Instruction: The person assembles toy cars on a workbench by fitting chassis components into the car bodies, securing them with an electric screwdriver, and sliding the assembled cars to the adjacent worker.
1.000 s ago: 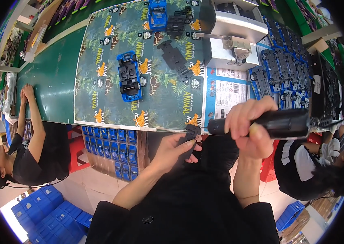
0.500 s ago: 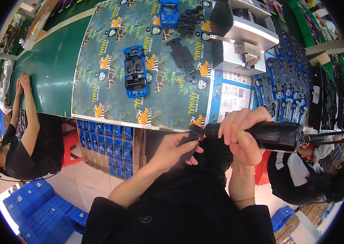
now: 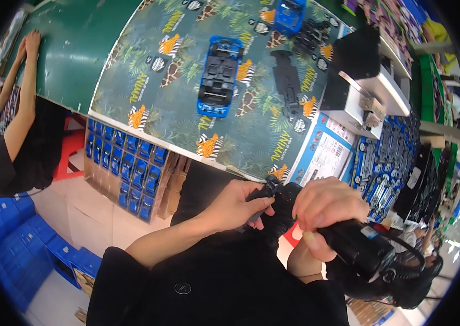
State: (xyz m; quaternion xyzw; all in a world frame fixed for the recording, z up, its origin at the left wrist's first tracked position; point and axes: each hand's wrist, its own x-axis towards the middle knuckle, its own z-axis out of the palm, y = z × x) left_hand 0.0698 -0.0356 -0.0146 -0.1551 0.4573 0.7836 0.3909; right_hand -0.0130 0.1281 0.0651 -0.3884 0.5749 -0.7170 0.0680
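My left hand (image 3: 235,206) is closed around a small black plastic part (image 3: 267,190), held just off the front edge of the table; the fingers cover much of it. Wrapped round a thick black power screwdriver (image 3: 358,247) is my right hand (image 3: 330,206). The tool's front end meets or nearly meets the black part, and its cabled rear slants down to the right. Beyond my hands, a blue toy car body (image 3: 220,76) with dark inner parts lies upside down on the printed sheet. A long black chassis plate (image 3: 286,81) lies to its right.
Another blue car body (image 3: 288,15) and a black wheeled assembly (image 3: 312,35) lie farther back. A metal fixture (image 3: 363,89) stands at right, by rows of blue-and-black car parts (image 3: 387,157). A tray of blue cars (image 3: 126,163) sits below the table, left. A co-worker's arms (image 3: 20,114) rest at far left.
The view has turned, so the table appears rotated and shifted. The screwdriver's rear has swung downward from nearly level. Both hands keep their hold, with the black part still at the tool's front end.
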